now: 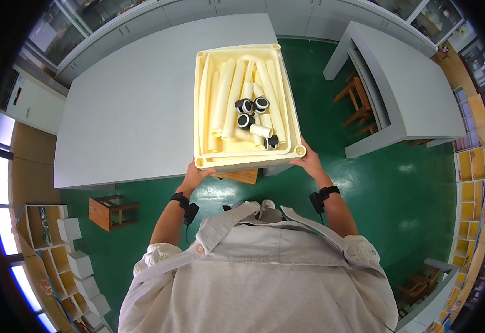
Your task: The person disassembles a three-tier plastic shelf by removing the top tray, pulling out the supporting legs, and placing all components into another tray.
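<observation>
A cream plastic shelf tray, rectangular with round sockets at its corners, is in front of me over the right end of the grey table. My left hand grips its near left corner, and my right hand holds the near right corner; the fingers are partly hidden underneath. Inside the tray lie several long cream tubes, short cream tube pieces and several black-and-white caster wheels. Whether the tray touches the tabletop cannot be made out.
The big grey table stretches to the left and far side. Another grey table stands at the right, with wooden stools under it. A wooden stool is on the green floor at left. Shelves line the right wall.
</observation>
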Demonstrator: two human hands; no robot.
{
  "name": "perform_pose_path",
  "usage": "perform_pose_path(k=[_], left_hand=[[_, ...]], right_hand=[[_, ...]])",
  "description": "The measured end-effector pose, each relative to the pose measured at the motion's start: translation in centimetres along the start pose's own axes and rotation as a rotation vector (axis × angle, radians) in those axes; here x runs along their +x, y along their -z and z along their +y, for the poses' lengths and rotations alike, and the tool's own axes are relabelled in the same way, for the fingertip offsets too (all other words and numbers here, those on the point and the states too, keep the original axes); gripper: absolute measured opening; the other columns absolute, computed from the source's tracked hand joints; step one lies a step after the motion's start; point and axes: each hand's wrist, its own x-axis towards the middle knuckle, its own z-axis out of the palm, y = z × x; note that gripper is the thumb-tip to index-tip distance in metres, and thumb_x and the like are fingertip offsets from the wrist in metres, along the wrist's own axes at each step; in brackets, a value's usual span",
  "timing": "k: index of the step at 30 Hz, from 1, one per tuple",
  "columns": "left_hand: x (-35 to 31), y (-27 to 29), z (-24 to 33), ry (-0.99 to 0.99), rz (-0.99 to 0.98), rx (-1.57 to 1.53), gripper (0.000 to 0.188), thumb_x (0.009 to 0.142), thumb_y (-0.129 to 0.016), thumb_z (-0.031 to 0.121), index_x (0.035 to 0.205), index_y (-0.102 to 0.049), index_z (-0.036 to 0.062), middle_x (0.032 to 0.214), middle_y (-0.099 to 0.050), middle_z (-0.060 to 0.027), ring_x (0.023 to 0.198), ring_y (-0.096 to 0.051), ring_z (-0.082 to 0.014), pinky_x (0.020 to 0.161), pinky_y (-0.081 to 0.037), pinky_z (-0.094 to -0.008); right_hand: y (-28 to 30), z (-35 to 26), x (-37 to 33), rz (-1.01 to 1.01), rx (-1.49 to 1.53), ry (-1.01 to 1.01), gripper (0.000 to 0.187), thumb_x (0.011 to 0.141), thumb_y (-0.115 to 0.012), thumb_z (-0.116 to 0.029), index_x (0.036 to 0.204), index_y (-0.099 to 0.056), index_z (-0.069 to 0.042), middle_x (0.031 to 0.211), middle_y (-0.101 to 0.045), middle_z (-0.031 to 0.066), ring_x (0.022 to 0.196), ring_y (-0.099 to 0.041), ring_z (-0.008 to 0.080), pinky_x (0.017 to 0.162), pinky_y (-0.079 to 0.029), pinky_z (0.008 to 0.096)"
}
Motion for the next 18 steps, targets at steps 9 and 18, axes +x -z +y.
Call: perform_pose_path(k=[9,18], left_hand=[[-0.4,-1.0,-0.1,-0.055,0.060,-0.062,0.059,0.073,-0.075,0.022,0.118,-0.044,-0.0011,0.106,-0.062,-0.0106,0.097,-0.057,-0.0155,0.085,-0.045,-0.0300],[-0.3,-0.1,-0.7,0.050,0.024,0.063,0.065,0.072,-0.075,0.023,0.122,-0.041,0.0006,0.107,-0.061,-0.0118,0.098,-0.058,-0.0166,0.085,-0.046,-0.0313]], right_hand=[[0.4,-0.4,-0.3,0.010,-0.458,-0.003,0.087,0.069,-0.075,-0.013,0.139,-0.024,-0.009,0.106,-0.062,0.0165,0.096,-0.062,0.0258,0.082,-0.051,0.0329],[-1.0,0.5,-0.7,0.065,-0.544,-0.026,0.054,0.067,-0.076,-0.006,0.114,-0.049,0.005,0.103,-0.063,0.0161,0.095,-0.063,0.0226,0.082,-0.052,0.0318]])
